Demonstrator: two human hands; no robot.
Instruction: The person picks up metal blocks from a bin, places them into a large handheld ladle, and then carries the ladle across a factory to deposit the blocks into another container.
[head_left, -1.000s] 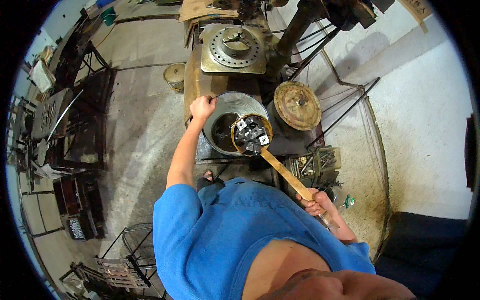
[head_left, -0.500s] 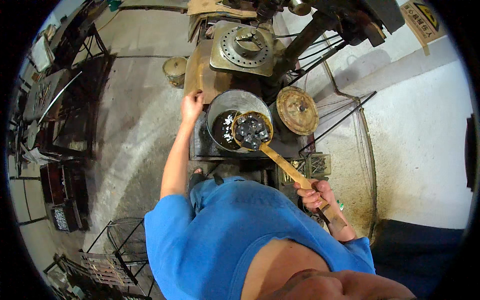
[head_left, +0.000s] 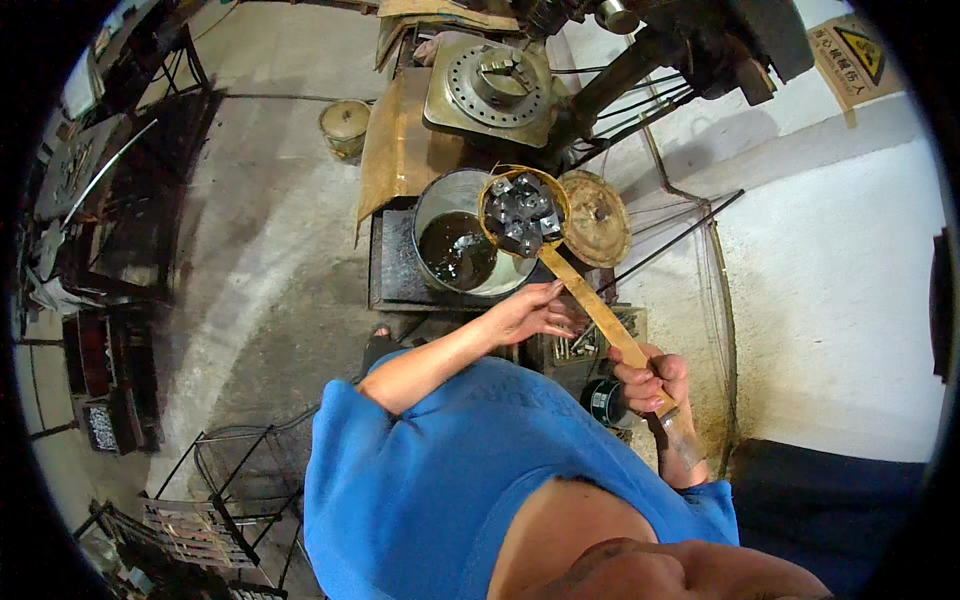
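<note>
The person wears a loose, bright blue short-sleeved cotton shirt (head_left: 450, 470), seen from above so that it fills the near middle of the view. Its fabric is plain, with faint darker lettering across the upper chest and soft folds running toward the left shoulder. The left sleeve ends just above the elbow in a wide hem; the right sleeve ends in a narrower blue edge low at the right. Both forearms are bare, without watch, bracelet or glove. The left hand (head_left: 530, 312) and the right hand (head_left: 650, 382) are bare too, with no rings showing.
</note>
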